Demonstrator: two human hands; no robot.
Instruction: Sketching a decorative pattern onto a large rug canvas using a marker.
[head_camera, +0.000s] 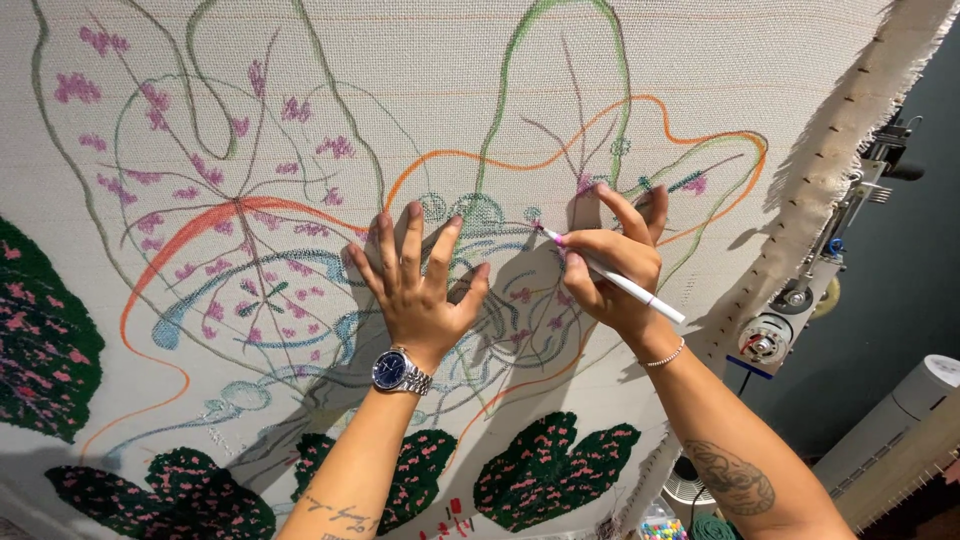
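Note:
A large pale woven cloth (480, 60) stretched on a frame fills the view, drawn over with green, orange, blue and purple lines and pink dabs. My left hand (418, 285) lies flat on it with fingers spread, a blue-faced wristwatch (398, 371) on the wrist. My right hand (615, 265) grips a white marker (625, 284) with a pink tip, the tip touching the cloth just right of my left fingertips. A thin bead bracelet (664, 357) circles the right wrist.
Dark green tufted leaf patches with pink flecks sit at the left (40, 340) and along the bottom (550, 470). The cloth's frayed right edge (830, 170) is pinned to the frame. A metal tool (790, 320) hangs beside it; a white cylinder (900, 410) stands lower right.

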